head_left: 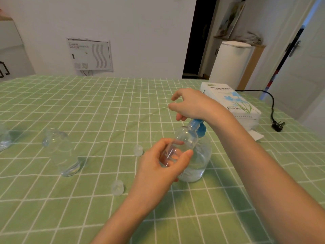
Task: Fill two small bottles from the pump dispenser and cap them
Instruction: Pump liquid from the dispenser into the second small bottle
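Far half: bare desk (88,103) cloth is seen from the far edge to the middle.
Left edge: taken up by a clear container (3,140), cut off by the frame.
Left of middle: blocked by an upright small bottle (61,152).
Middle: a far cap (138,150) and a near cap (117,187) are laid apart, with bare cloth between them.
Right of middle: occupied by the pump dispenser (200,159), the right hand (190,104) over its top and the left hand (163,162) with a tilted held bottle (184,140) in front.
Far right corner: filled by a tissue box (233,103), with a plug (278,125) beside it.
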A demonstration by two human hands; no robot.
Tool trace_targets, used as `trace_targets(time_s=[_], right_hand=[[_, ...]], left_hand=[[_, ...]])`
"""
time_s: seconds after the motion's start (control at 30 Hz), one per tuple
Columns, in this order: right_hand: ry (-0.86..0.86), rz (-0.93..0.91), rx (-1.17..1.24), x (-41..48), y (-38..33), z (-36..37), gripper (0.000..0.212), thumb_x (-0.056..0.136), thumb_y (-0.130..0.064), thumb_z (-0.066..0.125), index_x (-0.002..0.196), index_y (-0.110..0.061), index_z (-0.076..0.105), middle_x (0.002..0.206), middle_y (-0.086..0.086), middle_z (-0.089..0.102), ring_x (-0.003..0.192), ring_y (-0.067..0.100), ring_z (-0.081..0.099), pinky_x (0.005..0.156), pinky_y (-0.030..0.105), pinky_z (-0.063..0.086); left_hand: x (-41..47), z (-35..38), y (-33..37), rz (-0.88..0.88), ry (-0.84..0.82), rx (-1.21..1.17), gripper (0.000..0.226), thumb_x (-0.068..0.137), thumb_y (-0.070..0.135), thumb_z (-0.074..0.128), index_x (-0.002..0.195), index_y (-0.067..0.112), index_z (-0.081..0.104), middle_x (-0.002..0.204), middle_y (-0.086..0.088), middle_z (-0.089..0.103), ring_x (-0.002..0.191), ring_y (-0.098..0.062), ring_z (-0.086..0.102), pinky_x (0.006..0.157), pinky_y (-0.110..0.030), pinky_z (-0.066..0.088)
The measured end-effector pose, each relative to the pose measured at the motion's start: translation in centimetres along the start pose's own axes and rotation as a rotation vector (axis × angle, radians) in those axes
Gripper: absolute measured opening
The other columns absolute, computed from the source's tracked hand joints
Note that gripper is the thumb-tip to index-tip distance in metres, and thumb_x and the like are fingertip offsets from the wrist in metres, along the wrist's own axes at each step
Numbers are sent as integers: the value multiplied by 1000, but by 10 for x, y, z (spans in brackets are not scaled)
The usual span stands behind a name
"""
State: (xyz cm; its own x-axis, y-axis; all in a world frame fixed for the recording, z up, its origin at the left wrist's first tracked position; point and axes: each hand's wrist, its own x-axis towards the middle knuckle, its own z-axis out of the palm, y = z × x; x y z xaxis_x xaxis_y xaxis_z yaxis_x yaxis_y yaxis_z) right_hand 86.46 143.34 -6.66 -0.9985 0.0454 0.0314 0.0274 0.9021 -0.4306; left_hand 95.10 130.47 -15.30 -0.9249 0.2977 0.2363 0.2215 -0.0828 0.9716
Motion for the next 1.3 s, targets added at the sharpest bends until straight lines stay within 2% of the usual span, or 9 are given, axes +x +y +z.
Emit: trace_targets(time_s=[0.1,0.27,0.4,0.53,0.7,0.8,0.93,1.1,1.3], right_hand=[[28,-14,-47,0,-4,-7,41,92,-27,47,127,-6,53,85,7,73,84,23,70,70,31,53],[13,-9,-41,-1,-7,-5,37,92,-26,47,117,-2,61,85,9,74,91,26,71,63,24,48],[-13,12,-42,-3,-4,0,40,92,-25,47,120,2,60,91,13,74,97,30,68,81,37,54],[-18,21,-55,-4,-2,5,41,93,-27,47,120,1,60,94,13,74,98,30,68,85,39,53],[21,15,-49,-4,-4,-2,39,92,-25,47,118,-1,61,92,12,74,96,29,69,74,31,53],[70,-2,-67,-2,-7,-7,39,91,-26,47,118,-1,61,93,13,74,95,29,68,82,37,53],[33,-1,-45,-2,-8,-5,37,93,-25,47,116,-1,62,87,10,75,92,26,70,75,31,53],[7,14,-17,-4,-4,1,40,92,-25,46,120,1,61,90,11,74,97,29,68,80,34,53],[9,11,-8,-5,-3,4,40,93,-26,46,119,0,61,86,8,74,97,29,68,78,33,53]], left_hand=[[0,-1,2,-3,-1,-11,16,76,27,68,92,25,65,68,10,65,54,-1,57,49,-14,48],[1,-1,3,-5,6,-12,16,76,28,68,91,27,66,68,9,65,54,-2,57,47,-14,47],[0,-1,2,-16,1,-18,15,78,22,68,92,22,66,63,8,61,52,-5,53,45,-13,45],[-2,-1,0,-23,-2,-11,16,77,21,68,94,20,66,63,9,60,53,-3,53,46,-15,46],[-1,-1,1,-21,-12,-18,15,79,23,68,93,23,66,67,9,63,54,-2,56,47,-14,46],[1,-1,2,-14,3,-20,15,77,27,68,92,26,66,68,10,64,55,-2,57,47,-14,46],[1,-1,3,-5,-3,-21,18,75,29,67,92,26,66,68,10,65,54,-1,56,47,-12,45],[0,-1,1,-16,-5,-3,16,76,26,67,92,23,66,65,8,62,53,-3,55,46,-14,46],[-1,-1,-1,-28,5,1,14,77,24,68,91,25,66,63,8,62,51,-3,54,44,-13,44]])
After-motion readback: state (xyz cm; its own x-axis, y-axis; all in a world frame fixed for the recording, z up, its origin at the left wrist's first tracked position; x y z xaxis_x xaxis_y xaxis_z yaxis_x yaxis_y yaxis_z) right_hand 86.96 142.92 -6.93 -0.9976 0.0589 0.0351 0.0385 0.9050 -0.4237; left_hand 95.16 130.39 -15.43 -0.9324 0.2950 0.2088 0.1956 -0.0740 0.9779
